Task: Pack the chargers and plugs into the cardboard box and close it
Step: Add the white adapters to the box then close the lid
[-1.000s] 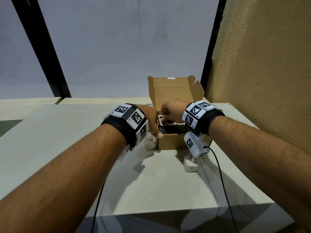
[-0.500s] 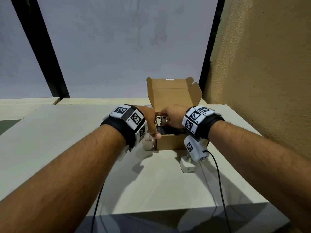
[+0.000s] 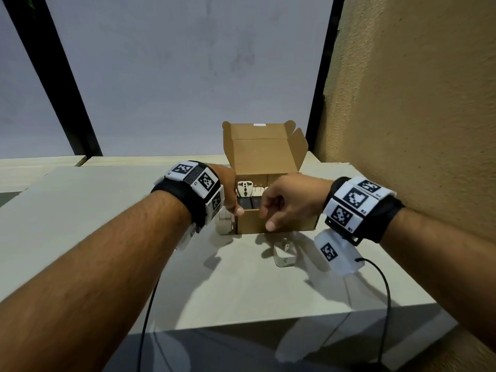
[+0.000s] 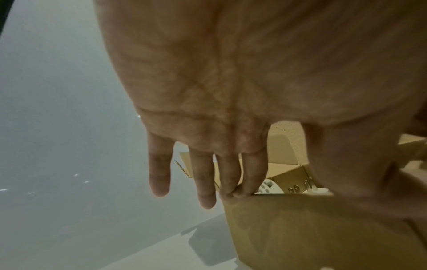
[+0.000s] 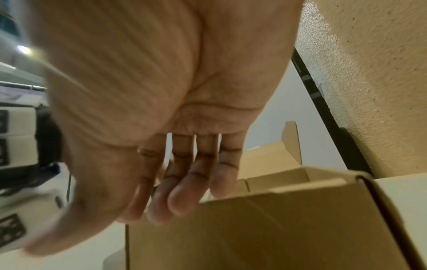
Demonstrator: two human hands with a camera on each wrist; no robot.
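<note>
The cardboard box (image 3: 294, 224) stands open on the table, its lid (image 3: 257, 154) upright. Inside at the left stands a white travel adapter (image 3: 244, 190) behind dark blocks (image 3: 252, 202), with metal prongs beside it. My left hand (image 3: 228, 186) rests at the box's front left corner, fingers (image 4: 251, 175) straight against the left wall and thumb on the front edge. My right hand (image 3: 284, 202) hovers empty before the front wall, fingers (image 5: 182, 197) relaxed. A white charger (image 3: 284, 256) lies on the table in front of the box. Another white charger (image 3: 224, 224) stands left of it.
A textured tan wall (image 3: 402, 130) rises close on the right. The pale table (image 3: 107, 237) ends at a front edge (image 3: 268, 322) near me. Black cables (image 3: 387, 291) hang from both wrists. A grey panel (image 3: 188, 89) stands behind the box.
My right hand set the white adapter down inside the box, let go and drew back toward the front wall. My left hand stayed at the box's left corner.
</note>
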